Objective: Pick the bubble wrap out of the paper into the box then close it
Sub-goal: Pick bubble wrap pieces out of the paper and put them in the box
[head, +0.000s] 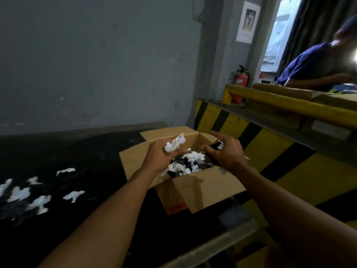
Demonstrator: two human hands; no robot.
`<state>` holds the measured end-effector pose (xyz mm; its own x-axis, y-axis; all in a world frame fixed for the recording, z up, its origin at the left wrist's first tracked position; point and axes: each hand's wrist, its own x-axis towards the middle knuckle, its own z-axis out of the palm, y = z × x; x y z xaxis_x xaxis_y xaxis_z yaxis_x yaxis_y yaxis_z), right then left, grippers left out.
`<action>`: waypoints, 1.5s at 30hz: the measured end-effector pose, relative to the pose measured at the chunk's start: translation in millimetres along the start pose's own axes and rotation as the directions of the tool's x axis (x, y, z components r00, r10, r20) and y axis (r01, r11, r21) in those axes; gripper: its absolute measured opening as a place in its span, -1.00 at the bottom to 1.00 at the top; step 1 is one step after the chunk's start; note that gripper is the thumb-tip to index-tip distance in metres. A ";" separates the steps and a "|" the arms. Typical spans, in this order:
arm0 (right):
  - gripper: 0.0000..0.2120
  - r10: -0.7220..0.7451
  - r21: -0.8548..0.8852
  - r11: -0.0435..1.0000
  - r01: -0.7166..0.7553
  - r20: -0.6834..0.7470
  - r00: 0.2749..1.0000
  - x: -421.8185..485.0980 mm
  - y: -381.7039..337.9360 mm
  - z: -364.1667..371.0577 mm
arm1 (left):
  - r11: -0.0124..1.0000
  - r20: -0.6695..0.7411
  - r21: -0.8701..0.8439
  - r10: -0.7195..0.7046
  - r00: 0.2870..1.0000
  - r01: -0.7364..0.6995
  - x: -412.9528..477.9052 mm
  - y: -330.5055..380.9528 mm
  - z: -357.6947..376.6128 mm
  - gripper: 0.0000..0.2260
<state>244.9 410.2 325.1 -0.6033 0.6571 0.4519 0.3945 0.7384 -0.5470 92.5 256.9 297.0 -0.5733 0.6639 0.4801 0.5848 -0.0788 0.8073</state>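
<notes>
Head view: our left grip (164, 154) pinches a white wad (174, 145) over the box (202, 188), right grip (226, 154) clutches a dark piece (216, 146); featherlight, crushable, graspable anywhere, we judge.

The open brown cardboard box (202, 188) is plain matt board, dry-looking and creased along its flaps. The crumpled white wad (174, 145) gripped in the left hand (164, 155) looks thin and crinkly, faintly see-through at its edges; whether it is film or paper I cannot tell. The loose white scraps (19, 193) lying on the black tabletop (77, 151) look alike, and that top is dull and matt. The grey wall (96, 64) is rough, scuffed plaster. The yellow tubular rail (289, 102) looks like painted metal with a low sheen. The red fire extinguisher (241, 80) is glossy.
</notes>
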 end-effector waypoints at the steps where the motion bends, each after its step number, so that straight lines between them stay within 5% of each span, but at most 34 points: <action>1: -0.40 -0.003 0.007 1.000 0.003 0.012 1.000 8.0 8.1 -0.8 | 1.000 -0.009 -0.002 0.000 1.000 0.000 5.5 1.5 7.7 -0.66; 8: -0.40 -0.088 0.055 0.995 0.085 0.057 0.994 58.6 37.3 20.6 | 0.988 -0.036 0.118 -0.099 0.994 0.103 49.0 -23.6 26.4 -0.42; 17: -0.46 -0.111 0.058 0.993 0.104 0.123 0.986 129.5 69.3 69.9 | 0.969 -0.133 0.138 -0.185 0.974 0.203 115.3 -82.0 53.7 -0.77; 21: -0.55 -0.069 0.044 0.997 0.062 0.152 0.986 140.2 89.3 97.3 | 0.942 -0.098 0.149 -0.290 0.952 0.302 119.2 -113.0 76.5 -0.67; 24: -0.69 -0.068 0.041 0.997 0.060 0.244 0.967 139.1 105.4 118.9 | 0.862 -0.127 0.244 -0.426 0.896 0.445 117.0 -135.6 89.3 -0.69; 27: -0.56 -0.022 -0.012 1.000 0.027 0.348 0.937 138.6 126.2 144.1 | 0.729 -0.054 0.457 -0.549 0.834 0.510 114.6 -148.4 96.4 -0.62; 32: -0.61 -0.040 -0.061 0.995 0.084 0.521 0.853 143.1 149.8 165.4 | 0.513 0.040 0.730 -0.692 0.721 0.451 106.4 -146.8 107.5 -0.24; 36: -0.69 -0.132 0.116 0.990 0.078 0.587 0.799 142.4 146.7 158.7 | 0.431 0.082 0.780 -0.789 0.609 0.454 99.0 -132.8 119.3 -0.08; 41: -0.61 -0.198 0.187 0.976 0.110 0.555 0.808 146.6 154.0 157.4 | 0.405 0.023 0.790 -0.770 0.638 0.460 92.3 -131.3 122.0 0.00; 45: -0.62 -0.183 0.202 0.975 0.090 0.513 0.838 153.7 154.8 155.1 | 0.527 -0.015 0.668 -0.697 0.717 0.526 91.0 -123.5 124.4 -0.30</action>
<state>105.8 601.9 200.6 -0.9339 0.3376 0.1173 0.1907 0.7483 -0.6353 39.4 419.5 198.3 -0.8272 0.5197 -0.2136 0.3896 0.8044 0.4484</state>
